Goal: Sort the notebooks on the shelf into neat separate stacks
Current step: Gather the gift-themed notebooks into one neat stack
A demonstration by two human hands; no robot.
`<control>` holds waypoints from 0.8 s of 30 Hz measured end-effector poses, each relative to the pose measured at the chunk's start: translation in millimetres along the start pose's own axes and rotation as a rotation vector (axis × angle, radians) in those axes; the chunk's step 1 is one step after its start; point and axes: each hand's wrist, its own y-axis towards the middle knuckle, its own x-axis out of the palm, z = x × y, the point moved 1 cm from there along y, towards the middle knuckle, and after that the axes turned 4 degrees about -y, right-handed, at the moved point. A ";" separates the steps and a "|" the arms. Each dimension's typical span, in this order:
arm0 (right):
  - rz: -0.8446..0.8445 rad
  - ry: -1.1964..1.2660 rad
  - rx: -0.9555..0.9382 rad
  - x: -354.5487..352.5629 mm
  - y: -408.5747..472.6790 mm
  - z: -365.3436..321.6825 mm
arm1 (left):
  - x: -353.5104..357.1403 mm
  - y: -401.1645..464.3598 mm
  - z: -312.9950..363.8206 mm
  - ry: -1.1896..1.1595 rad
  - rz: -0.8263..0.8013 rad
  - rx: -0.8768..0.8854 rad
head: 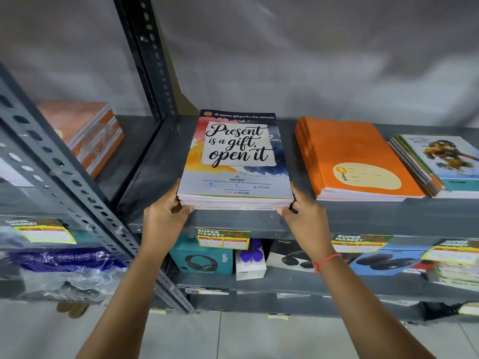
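Observation:
A stack of notebooks with a "Present is a gift, open it" cover [236,156] lies on the grey metal shelf [363,216], squared up at its front edge. My left hand [166,218] grips the stack's near left corner and my right hand [303,216] grips its near right corner, thumbs on the front edge. To the right lies a stack of orange notebooks [355,156], slightly fanned. Further right, a stack with a cartoon cover [440,164] runs out of the frame.
A slotted upright post [147,58] stands left of the stack. On the neighbouring shelf to the left sits a wrapped orange pack [85,133]. Below are boxed headphones [204,257], a white box [250,263] and yellow price tags [223,238].

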 end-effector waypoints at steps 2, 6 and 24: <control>-0.095 0.199 0.044 -4.1 -1.3 0.6 | -2.6 -1.7 -0.4 -0.161 -0.044 -0.062; -0.091 0.469 0.133 -9.4 -1.8 -2.2 | -0.1 -1.0 -1.6 -0.272 -0.009 -0.051; -0.059 0.527 0.137 -0.9 4.3 3.6 | 4.8 12.5 -17.5 -0.361 0.056 -0.058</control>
